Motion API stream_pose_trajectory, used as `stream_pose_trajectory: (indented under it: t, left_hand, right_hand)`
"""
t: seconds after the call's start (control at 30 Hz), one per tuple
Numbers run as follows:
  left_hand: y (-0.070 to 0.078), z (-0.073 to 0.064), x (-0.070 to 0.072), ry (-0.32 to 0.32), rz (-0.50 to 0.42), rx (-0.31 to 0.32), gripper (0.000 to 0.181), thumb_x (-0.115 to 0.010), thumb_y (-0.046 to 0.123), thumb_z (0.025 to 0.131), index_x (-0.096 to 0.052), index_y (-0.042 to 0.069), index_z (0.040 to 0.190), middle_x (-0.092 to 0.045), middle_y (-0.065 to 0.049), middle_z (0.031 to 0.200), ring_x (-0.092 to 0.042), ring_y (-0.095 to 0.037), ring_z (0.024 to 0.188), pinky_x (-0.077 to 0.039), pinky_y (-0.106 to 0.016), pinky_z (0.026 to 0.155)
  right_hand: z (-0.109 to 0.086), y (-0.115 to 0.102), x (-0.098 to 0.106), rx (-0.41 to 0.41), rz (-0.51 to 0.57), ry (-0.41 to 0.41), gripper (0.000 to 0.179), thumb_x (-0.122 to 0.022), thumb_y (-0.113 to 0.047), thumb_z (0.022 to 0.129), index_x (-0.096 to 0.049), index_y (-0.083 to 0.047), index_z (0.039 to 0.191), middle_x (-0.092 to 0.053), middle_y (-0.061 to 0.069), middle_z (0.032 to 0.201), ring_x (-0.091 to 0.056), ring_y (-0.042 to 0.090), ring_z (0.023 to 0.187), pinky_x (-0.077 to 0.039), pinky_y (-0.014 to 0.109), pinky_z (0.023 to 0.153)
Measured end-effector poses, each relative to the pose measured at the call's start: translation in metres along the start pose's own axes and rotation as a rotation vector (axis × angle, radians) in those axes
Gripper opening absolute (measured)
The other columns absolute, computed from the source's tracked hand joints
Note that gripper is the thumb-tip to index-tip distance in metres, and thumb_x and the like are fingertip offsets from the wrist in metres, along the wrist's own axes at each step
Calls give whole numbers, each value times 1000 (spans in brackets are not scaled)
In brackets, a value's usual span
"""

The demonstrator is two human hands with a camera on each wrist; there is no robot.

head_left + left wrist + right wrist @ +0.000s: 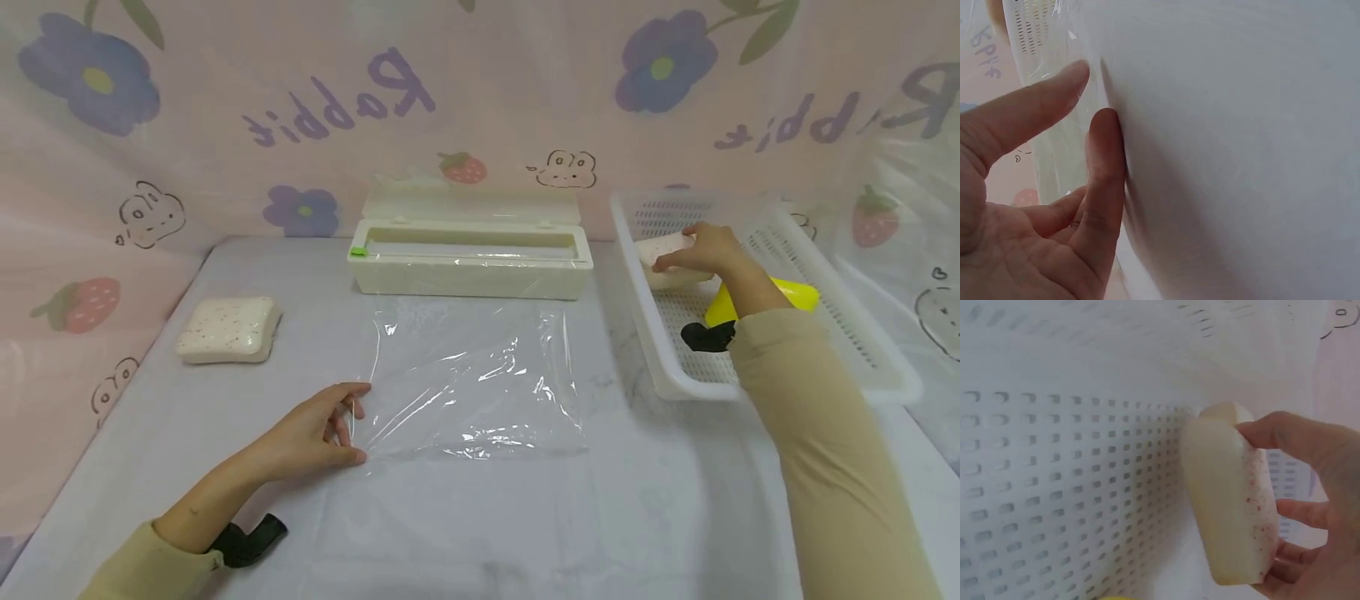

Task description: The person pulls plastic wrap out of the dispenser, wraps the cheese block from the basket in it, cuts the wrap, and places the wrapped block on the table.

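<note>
My right hand (712,248) reaches into the white basket (660,367) and grips a cream block with red specks (663,247). In the right wrist view, thumb and fingers lie on opposite sides of this block (1225,500), which stands tilted by the perforated basket surface. My left hand (311,429) is at the left edge of a sheet of clear cling film (465,383) on the table. Its thumb and fingers are apart in the left wrist view, with nothing pinched between them. The film comes from a white dispenser box (472,279) whose lid stands raised.
A second speckled cream block (228,329) lies at the table's left. Inside the basket is a yellow object (795,293), partly hidden by my right arm. On the dispenser's left end sits a small green piece (359,252). A printed curtain (495,100) hangs behind the table.
</note>
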State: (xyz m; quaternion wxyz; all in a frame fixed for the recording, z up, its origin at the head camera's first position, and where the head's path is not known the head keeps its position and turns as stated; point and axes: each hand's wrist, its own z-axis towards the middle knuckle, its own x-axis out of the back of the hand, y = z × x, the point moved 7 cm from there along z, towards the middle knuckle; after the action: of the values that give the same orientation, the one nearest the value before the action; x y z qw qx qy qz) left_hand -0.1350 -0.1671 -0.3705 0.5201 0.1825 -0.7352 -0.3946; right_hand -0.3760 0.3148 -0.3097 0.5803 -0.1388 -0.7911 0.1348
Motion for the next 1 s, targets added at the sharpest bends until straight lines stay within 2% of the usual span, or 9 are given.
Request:
stream_pose_trajectory:
  t: [0.23, 0.33, 0.43, 0.6, 0.8, 1.0]
  left_hand:
    - [0, 1, 1, -26, -8, 20, 80, -82, 15, 72, -40, -7, 136, -54, -8, 107, -55, -5, 69, -47, -21, 63]
    - [-1, 1, 1, -22, -9, 32, 81, -83, 18, 72, -41, -6, 137, -54, -7, 107, -55, -6, 70, -47, -21, 64]
    - [-2, 1, 1, -14, -7, 46, 81, -83, 19, 72, -41, -6, 137, -55, -7, 108, -55, -6, 70, -46, -21, 64]
    - [-2, 0, 3, 9, -13, 50, 81, -83, 18, 72, -40, -6, 137, -55, -8, 109, -55, -6, 70, -46, -21, 65]
    - [0, 0, 3, 21, -19, 44, 82, -83, 15, 71, -39, -7, 137, -55, -9, 108, -55, -5, 69, -46, -21, 64]
    - [1, 1, 0, 16, -18, 50, 81, -82, 14, 71, -39, -7, 137, -55, -10, 109, -54, -6, 70, -45, -21, 63]
  right_hand:
    - [-14, -2, 23, -55, 141, 178, 92, -62, -47, 85, -21, 7, 147, -14, 37, 150, -15, 52, 137, -22, 61, 111]
    - [-21, -6, 34, -65, 230, 271, 93, -62, -49, 85, -20, 3, 150, -17, 33, 152, -21, 48, 137, -25, 58, 112]
    - [-28, -13, 41, -52, 314, 330, 92, -62, -49, 85, -19, -3, 152, -22, 29, 152, -28, 43, 134, -30, 54, 111]
    - [-38, -34, 44, -16, 416, 338, 90, -64, -47, 85, -18, -12, 154, -24, 22, 153, -31, 36, 131, -32, 49, 112]
    - [-51, -60, 40, 52, 388, 348, 88, -67, -44, 83, -23, -11, 152, -29, 17, 153, -32, 33, 133, -34, 46, 111]
    - [-71, -91, 28, 174, 374, 304, 84, -71, -37, 82, -29, -11, 150, -35, 14, 150, -39, 31, 125, -42, 38, 98]
